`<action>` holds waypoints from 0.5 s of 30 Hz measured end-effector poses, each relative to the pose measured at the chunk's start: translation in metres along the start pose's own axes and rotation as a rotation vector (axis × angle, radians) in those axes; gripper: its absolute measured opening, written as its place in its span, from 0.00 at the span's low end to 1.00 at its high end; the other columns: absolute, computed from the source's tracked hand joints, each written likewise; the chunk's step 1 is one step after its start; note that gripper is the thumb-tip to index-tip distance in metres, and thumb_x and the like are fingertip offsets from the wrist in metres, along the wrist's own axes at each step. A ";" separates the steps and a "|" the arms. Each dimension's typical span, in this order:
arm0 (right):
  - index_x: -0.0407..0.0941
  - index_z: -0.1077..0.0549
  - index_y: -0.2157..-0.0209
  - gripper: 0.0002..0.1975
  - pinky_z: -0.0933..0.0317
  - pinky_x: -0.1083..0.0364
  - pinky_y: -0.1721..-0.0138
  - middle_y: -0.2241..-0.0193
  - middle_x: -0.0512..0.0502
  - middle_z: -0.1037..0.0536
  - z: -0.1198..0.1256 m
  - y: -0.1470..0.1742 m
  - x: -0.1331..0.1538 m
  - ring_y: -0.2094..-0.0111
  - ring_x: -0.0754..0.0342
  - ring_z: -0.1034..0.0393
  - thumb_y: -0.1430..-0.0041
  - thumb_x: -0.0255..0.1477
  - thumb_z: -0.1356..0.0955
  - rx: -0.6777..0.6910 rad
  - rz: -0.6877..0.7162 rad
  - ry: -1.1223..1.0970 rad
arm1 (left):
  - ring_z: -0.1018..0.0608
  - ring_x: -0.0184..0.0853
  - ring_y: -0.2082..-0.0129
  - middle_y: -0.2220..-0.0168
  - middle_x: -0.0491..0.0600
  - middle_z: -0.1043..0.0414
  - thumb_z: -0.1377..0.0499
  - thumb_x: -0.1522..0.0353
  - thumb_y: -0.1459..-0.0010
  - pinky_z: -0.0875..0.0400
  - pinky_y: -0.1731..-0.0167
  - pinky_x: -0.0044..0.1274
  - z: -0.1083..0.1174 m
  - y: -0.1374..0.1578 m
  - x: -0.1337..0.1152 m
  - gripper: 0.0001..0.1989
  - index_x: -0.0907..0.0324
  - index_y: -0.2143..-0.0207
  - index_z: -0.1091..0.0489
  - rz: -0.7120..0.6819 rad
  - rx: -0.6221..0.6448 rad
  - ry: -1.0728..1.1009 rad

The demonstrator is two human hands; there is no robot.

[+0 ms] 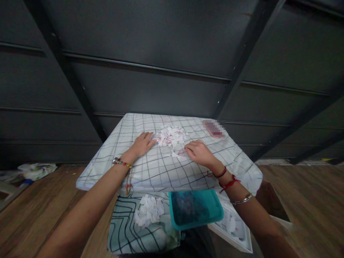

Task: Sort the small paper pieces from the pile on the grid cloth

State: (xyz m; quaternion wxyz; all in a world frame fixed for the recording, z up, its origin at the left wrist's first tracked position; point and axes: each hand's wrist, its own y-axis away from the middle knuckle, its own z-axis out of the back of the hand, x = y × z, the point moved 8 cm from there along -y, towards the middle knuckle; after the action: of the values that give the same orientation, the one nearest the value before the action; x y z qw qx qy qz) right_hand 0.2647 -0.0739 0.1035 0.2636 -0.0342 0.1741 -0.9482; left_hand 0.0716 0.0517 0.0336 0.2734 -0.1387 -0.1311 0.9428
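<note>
Small torn white paper scraps (pixel 172 134) lay between left fingers (pixel 146 135), thumb spread, and right fingers (pixel 190 146), curled; couldn't tell if pinching.

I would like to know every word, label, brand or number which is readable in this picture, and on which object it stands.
No text can be read.
Upper paper-scrap pile on the checked tablecloth: faint reddish marks, too small and blurred.
Lower paper-scrap pile: nothing legible.
Phone-like object: pixelated, unreadable.
White box: small marks on its contents, too blurred.
</note>
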 end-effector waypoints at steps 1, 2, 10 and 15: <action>0.41 0.29 0.70 0.12 0.50 0.56 0.60 0.72 0.45 0.26 0.001 0.001 0.002 0.67 0.55 0.34 0.42 0.24 0.42 -0.007 0.007 -0.013 | 0.41 0.45 0.45 0.45 0.57 0.44 0.61 0.53 0.39 0.45 0.48 0.36 0.000 0.000 0.000 0.30 0.62 0.42 0.48 0.004 0.004 -0.002; 0.41 0.29 0.70 0.12 0.50 0.56 0.60 0.71 0.45 0.26 0.003 0.002 0.003 0.67 0.55 0.34 0.42 0.24 0.42 -0.023 0.009 -0.022 | 0.41 0.45 0.45 0.44 0.57 0.45 0.61 0.53 0.39 0.46 0.48 0.37 0.000 0.000 -0.001 0.30 0.62 0.42 0.48 0.006 0.007 -0.002; 0.42 0.28 0.70 0.12 0.50 0.56 0.60 0.72 0.45 0.26 0.015 0.017 0.004 0.67 0.55 0.35 0.43 0.24 0.42 -0.058 0.016 -0.029 | 0.43 0.45 0.44 0.44 0.56 0.45 0.61 0.53 0.39 0.45 0.48 0.36 0.007 0.004 -0.007 0.29 0.62 0.43 0.48 -0.010 0.012 0.008; 0.42 0.28 0.71 0.11 0.50 0.55 0.61 0.73 0.45 0.26 0.009 0.019 -0.001 0.68 0.54 0.35 0.43 0.24 0.41 -0.036 -0.007 0.001 | 0.42 0.45 0.44 0.44 0.56 0.45 0.61 0.53 0.39 0.45 0.48 0.36 0.005 0.003 -0.006 0.29 0.61 0.42 0.49 0.006 0.026 0.009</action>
State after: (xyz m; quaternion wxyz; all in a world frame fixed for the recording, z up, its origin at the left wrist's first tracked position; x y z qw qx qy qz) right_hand 0.2760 -0.0915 0.1050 0.2595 -0.0390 0.1913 -0.9458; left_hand 0.0733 0.0447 0.0384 0.2730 -0.1398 -0.1171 0.9446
